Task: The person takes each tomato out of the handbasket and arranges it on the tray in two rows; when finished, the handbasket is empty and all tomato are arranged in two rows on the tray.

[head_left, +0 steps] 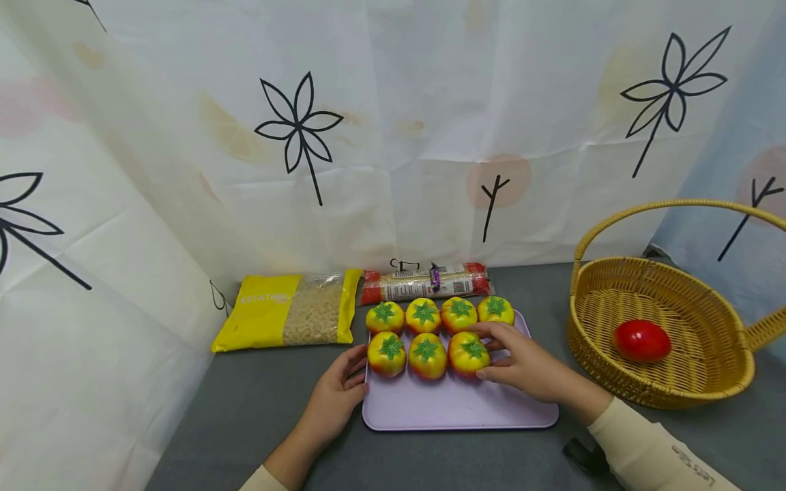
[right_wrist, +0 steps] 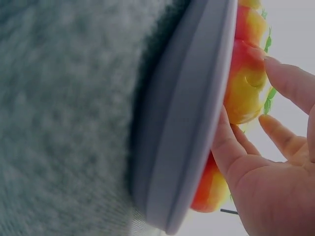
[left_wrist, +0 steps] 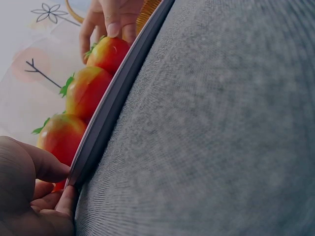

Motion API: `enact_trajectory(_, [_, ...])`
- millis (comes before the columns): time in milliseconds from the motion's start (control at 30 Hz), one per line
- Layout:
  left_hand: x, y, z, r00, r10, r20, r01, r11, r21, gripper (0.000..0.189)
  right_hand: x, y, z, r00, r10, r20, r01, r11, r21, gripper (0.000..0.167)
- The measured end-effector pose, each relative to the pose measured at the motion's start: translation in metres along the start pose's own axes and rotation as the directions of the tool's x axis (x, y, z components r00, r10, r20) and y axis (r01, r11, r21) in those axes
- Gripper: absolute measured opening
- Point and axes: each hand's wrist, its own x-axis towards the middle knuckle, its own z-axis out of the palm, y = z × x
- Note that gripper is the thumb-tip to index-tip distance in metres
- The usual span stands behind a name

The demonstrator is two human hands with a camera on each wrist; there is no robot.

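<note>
A light purple tray [head_left: 460, 409] carries yellow-and-red tomatoes with green star-shaped tops. Several, including one back-row tomato [head_left: 424, 315], line its far side. Nearer stand three more: a left tomato [head_left: 387, 354], a middle tomato [head_left: 428, 356] and a right tomato [head_left: 469, 354]. My right hand [head_left: 528, 361] holds the right one, thumb on its near side and fingers behind it; in the right wrist view its fingertips touch the fruit's skin [right_wrist: 246, 88]. At the tray's left edge, my left hand [head_left: 334, 395] pinches the rim [left_wrist: 81, 157] between thumb and fingers.
A wicker basket [head_left: 583, 341] with a tall handle stands at the right, a glossy red fruit [head_left: 642, 341] inside. Behind the tray lie a yellow bag of pasta [head_left: 288, 310] and a red-ended noodle packet [head_left: 424, 283]. A printed curtain [head_left: 393, 191] rises at the back.
</note>
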Motion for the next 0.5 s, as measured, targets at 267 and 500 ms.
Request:
enact_trajectory(267, [0.000, 0.000, 0.000, 1.000, 0.009, 0.005, -0.009, 1.000, 0.008, 0.065, -0.003, -0.001, -0.003, 0.999, -0.002, -0.036, 0.003, 1.000, 0.030, 0.066])
enact_trajectory(500, [0.000, 0.001, -0.001, 1.000, 0.006, 0.003, -0.006, 1.000, 0.006, 0.065, -0.009, -0.002, -0.011, 0.995, 0.003, -0.096, 0.000, 0.999, 0.034, 0.065])
